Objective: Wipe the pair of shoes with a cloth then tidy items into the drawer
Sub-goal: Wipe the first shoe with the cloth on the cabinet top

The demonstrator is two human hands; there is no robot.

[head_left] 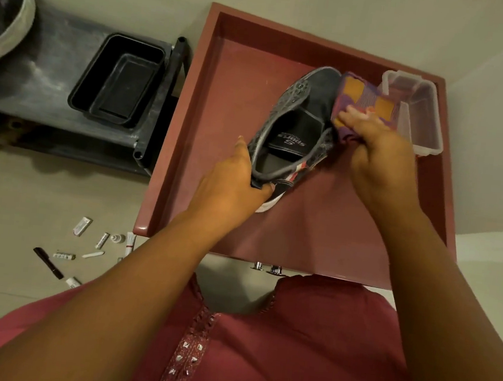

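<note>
A grey slip-on shoe (301,121) is held over the open reddish drawer (189,115), opening facing up. My left hand (235,182) grips its heel. My right hand (379,148) holds a purple and orange patterned cloth (365,100) against the shoe's right side near the toe. A second grey shoe (4,21) with a pale sole lies on the dark rack at the far left, partly cut off by the frame edge.
A clear plastic container (419,115) sits in the drawer's back right corner. A black tray (119,80) rests on the dark rack (39,75). Several small tubes (100,240) and a dark pen (47,262) lie scattered on the floor to the left.
</note>
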